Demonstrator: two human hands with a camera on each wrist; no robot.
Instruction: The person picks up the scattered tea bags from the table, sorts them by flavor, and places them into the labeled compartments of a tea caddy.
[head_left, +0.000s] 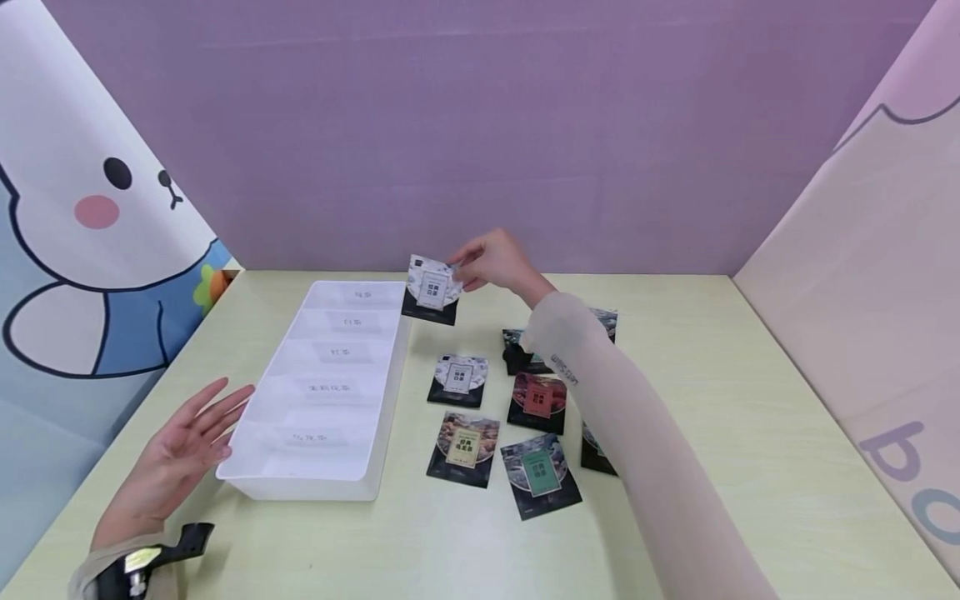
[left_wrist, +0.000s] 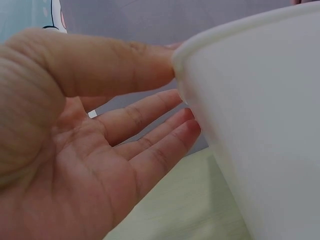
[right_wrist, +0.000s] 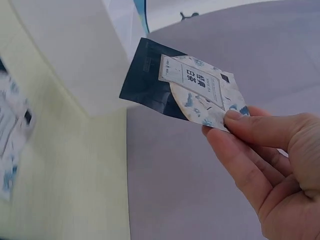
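My right hand [head_left: 498,265] pinches a white-and-black tea sachet [head_left: 432,290] by its edge, between thumb and fingers. The sachet hangs in the air beside the far right corner of a white divided box [head_left: 378,446]; in the right wrist view its printed front [right_wrist: 192,82] shows. At the box's near left corner my left hand [head_left: 183,442] has its fingers extended. The left wrist view shows its thumb [left_wrist: 120,67] touching the box's rim, with the other fingers close to the outer wall. Another white-and-black sachet [head_left: 458,380] lies on the table right of the box.
More sachets lie to the right: a yellow-labelled one [head_left: 463,450], a green-labelled one [head_left: 541,475] and a red-labelled one [head_left: 537,402]. My right forearm partly covers several others. The box's compartments carry handwritten labels. A purple wall [head_left: 480,133] stands behind the table.
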